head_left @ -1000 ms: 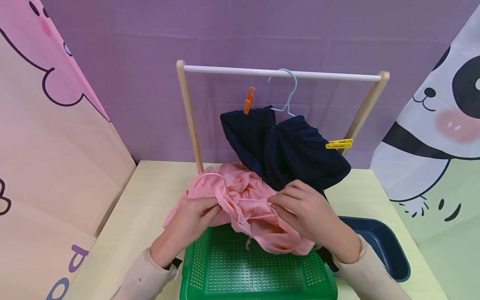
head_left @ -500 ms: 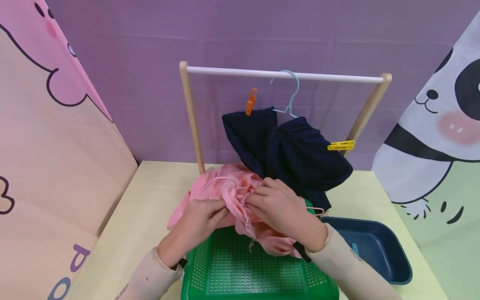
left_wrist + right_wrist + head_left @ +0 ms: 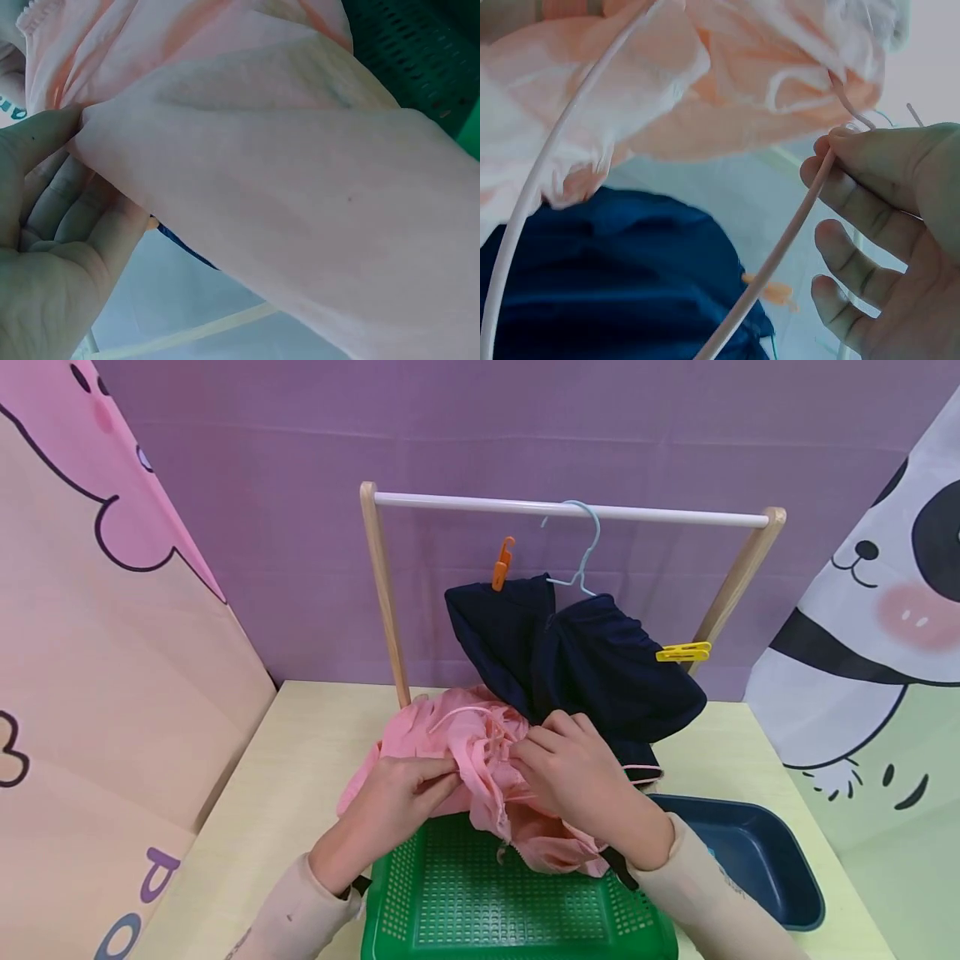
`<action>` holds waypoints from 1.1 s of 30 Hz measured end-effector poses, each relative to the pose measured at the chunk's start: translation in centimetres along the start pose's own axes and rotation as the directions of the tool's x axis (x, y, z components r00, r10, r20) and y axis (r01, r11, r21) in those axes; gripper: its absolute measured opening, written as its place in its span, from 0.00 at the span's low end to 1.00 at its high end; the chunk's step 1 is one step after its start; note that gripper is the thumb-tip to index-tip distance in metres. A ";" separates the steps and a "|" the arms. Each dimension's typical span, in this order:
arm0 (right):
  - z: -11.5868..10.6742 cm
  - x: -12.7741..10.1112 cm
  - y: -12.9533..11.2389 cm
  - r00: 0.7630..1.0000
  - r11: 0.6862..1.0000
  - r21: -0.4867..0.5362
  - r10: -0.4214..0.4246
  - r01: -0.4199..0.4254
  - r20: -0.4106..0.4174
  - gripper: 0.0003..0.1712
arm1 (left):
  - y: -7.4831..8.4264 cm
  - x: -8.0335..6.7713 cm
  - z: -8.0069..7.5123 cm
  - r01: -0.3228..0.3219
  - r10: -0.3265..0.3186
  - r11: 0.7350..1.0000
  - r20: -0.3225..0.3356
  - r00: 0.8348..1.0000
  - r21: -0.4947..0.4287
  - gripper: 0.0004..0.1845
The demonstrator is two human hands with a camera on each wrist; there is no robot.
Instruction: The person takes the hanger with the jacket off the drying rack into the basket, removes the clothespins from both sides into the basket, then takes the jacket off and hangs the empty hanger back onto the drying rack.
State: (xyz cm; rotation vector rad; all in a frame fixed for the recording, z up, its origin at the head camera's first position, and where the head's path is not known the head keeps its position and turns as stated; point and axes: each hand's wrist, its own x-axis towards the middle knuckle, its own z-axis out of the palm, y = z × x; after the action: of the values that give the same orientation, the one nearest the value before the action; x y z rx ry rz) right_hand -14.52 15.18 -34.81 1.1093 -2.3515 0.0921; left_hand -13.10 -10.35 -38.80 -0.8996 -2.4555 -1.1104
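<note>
Pink garment: bunched at the far edge of the green basket, partly hanging into it, partly on the tabletop behind; held up by both hands.
Pink hanger: thin wire, threaded into the pink garment; one end sticks out to the right past the right hand.
Left hand: pinches a fold of the pink garment between thumb and fingers at its left side.
Right hand: thumb and forefinger pinch the pink hanger wire just where it enters the cloth; other fingers loosely curled.
Navy garment: hangs on a light blue hanger from the rail, just behind the right hand, its lower part reaching the tabletop.
Clips: orange clip on the navy garment's left top, yellow clip on its right side.
Rack: wooden posts, white rail, at the tabletop's far edge.
Blue tray: near the right edge, just right of the basket.
</note>
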 end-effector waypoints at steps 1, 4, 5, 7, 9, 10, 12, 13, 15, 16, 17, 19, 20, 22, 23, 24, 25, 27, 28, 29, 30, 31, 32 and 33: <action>-0.2 -0.3 0.2 1.000 1.000 0.003 0.009 -0.009 -0.004 0.15 | 0.0 -0.1 0.0 0.004 -0.004 1.000 0.003 1.000 0.002 0.06; -0.9 -1.3 0.9 0.999 0.999 0.020 0.038 -0.037 -0.030 0.13 | -0.1 -0.2 -0.1 0.010 -0.010 1.000 0.011 1.000 -0.004 0.05; -1.1 -1.7 1.2 0.998 0.999 0.027 0.043 -0.042 -0.042 0.12 | -0.1 -0.3 -0.2 0.013 -0.013 1.000 0.012 1.000 -0.004 0.05; -1.6 -2.4 1.8 0.996 0.998 0.049 0.052 -0.049 -0.065 0.10 | -0.2 -0.5 -0.3 0.025 -0.025 1.000 0.019 1.000 -0.004 0.05; -2.2 -3.0 2.3 0.994 0.996 0.071 0.057 -0.050 -0.098 0.16 | -0.3 -0.7 -0.4 0.041 -0.041 0.999 0.026 0.999 -0.003 0.06; -2.5 -3.3 2.6 0.991 0.996 0.080 0.055 -0.046 -0.118 0.21 | -0.3 -0.8 -0.4 0.050 -0.050 0.999 0.031 0.998 0.000 0.07; -3.1 -3.7 3.0 0.986 0.995 0.091 0.055 -0.041 -0.158 0.31 | -0.4 -1.0 -0.5 0.066 -0.066 0.998 0.039 0.997 0.007 0.08; -3.5 -3.9 3.2 0.983 0.995 0.092 0.059 -0.043 -0.176 0.34 | -0.4 -1.1 -0.5 0.076 -0.076 0.997 0.042 0.996 0.009 0.08; -4.1 -4.3 3.6 0.976 0.995 0.088 0.065 -0.048 -0.206 0.34 | -0.4 -1.3 -0.6 0.090 -0.091 0.996 0.042 0.995 0.021 0.09; -4.4 -4.4 3.7 0.974 0.995 0.084 0.071 -0.054 -0.214 0.34 | -0.4 -1.3 -0.7 0.097 -0.098 0.995 0.039 0.994 0.027 0.09; -4.7 -4.6 3.9 0.972 0.995 0.077 0.075 -0.059 -0.222 0.33 | -0.4 -1.4 -0.8 0.103 -0.104 0.994 0.034 0.994 0.033 0.09; -5.3 -4.9 4.2 0.969 0.995 0.062 0.085 -0.072 -0.231 0.33 | -0.5 -1.6 -0.9 0.113 -0.114 0.993 0.023 0.993 0.040 0.10; -5.6 -5.0 4.3 0.967 0.996 0.054 0.087 -0.076 -0.238 0.32 | -0.5 -1.6 -0.9 0.116 -0.117 0.992 0.018 0.993 0.044 0.10; -6.2 -5.2 4.7 0.962 0.996 0.040 0.092 -0.084 -0.255 0.32 | -0.7 -1.8 -0.9 0.121 -0.121 0.992 0.012 0.993 0.040 0.10; -6.6 -5.3 4.9 0.959 0.995 0.034 0.095 -0.089 -0.265 0.32 | -0.9 -1.8 -0.9 0.120 -0.120 0.992 0.008 0.993 0.035 0.11; -6.9 -5.4 5.0 0.957 0.995 0.029 0.101 -0.096 -0.273 0.32 | -0.9 -1.9 -0.9 0.116 -0.116 0.993 0.004 0.993 0.033 0.11; -7.3 -5.5 5.2 0.954 0.995 0.024 0.104 -0.102 -0.282 0.33 | -1.0 -2.0 -0.9 0.115 -0.115 0.993 0.000 0.993 0.029 0.11; -7.9 -5.7 5.5 0.948 0.993 0.019 0.118 -0.118 -0.296 0.33 | -1.2 -2.1 -0.9 0.110 -0.110 0.994 -0.011 0.994 0.025 0.11; -8.2 -5.7 5.7 0.945 0.992 0.013 0.121 -0.123 -0.303 0.33 | -1.3 -2.2 -1.0 0.106 -0.105 0.994 -0.018 0.994 0.026 0.11; -8.6 -5.8 5.8 0.946 0.991 0.008 0.128 -0.132 -0.299 0.34 | -1.3 -2.2 -1.0 0.103 -0.103 0.994 -0.024 0.994 0.029 0.11; -8.8 -5.9 6.0 0.946 0.990 0.004 0.133 -0.138 -0.297 0.34 | -1.4 -2.3 -1.0 0.104 -0.103 0.994 -0.027 0.994 0.030 0.11; -9.0 -5.9 6.1 0.944 0.990 0.002 0.137 -0.143 -0.299 0.34 | -1.5 -2.3 -1.0 0.108 -0.107 0.994 -0.029 0.994 0.029 0.12; -9.2 -6.0 6.3 0.943 0.989 0.001 0.142 -0.149 -0.300 0.34 | -1.5 -2.4 -1.1 0.109 -0.108 0.994 -0.032 0.994 0.029 0.12; -9.4 -6.0 6.4 0.945 0.988 -0.005 0.144 -0.152 -0.295 0.34 | -1.6 -2.4 -1.1 0.110 -0.110 0.994 -0.033 0.993 0.027 0.11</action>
State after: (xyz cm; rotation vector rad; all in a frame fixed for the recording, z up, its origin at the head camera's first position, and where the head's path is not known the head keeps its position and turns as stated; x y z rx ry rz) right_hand -11.97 26.25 -28.67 0.8391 -2.1569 0.2606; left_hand -12.25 -12.96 -40.20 -0.7406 -2.5152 -1.1129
